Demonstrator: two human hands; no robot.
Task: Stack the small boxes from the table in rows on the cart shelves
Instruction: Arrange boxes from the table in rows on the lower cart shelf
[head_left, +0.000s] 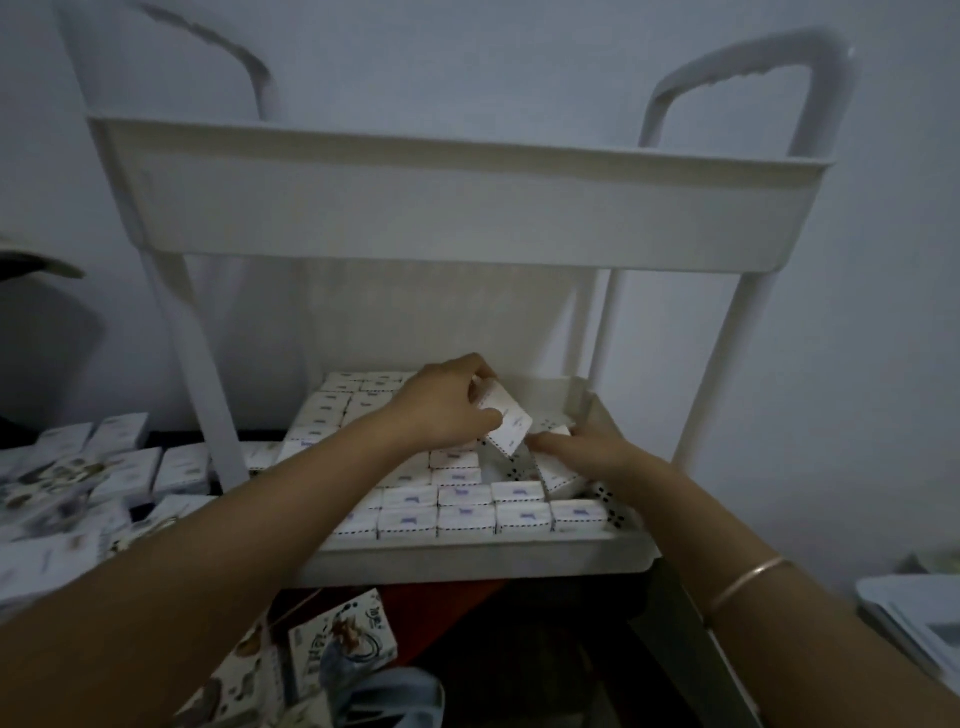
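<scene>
Room: dim, with a pale bare wall behind a white plastic cart (457, 208) that has handles at both ends.
Table: a dark table (156, 431) runs off to the left of the cart, with loose small boxes (124, 467) scattered on it.
Shelf: the cart's lower shelf (467, 561) is mostly filled with packed rows (467, 512) of the same boxes. A bare gap (511, 470) showing the dotted shelf floor remains right of centre.
Left side: the left hand (441, 405) reaches over the rows, its grip clamped on the held box (506, 423), with the thumb on the near face and the fingers over the far edge.
Right side: the right hand (587, 447) lies just right of the gap on a tilted box (558, 475). I cannot tell whether it grasps or only steadies it.
Key relation: the held box hangs tilted directly above the gap, long axis slanting down toward the right hand. The left hand is the nearer one, so the move probably calls for levelling the box and lowering it straight into the gap.
Writing: each box top has a dashed border and a small purple mark, too small to read. The illustrated cartons (343, 644) below the shelf carry print I cannot make out.
Smallest: a thin bangle (748, 579) sits on the right wrist.
</scene>
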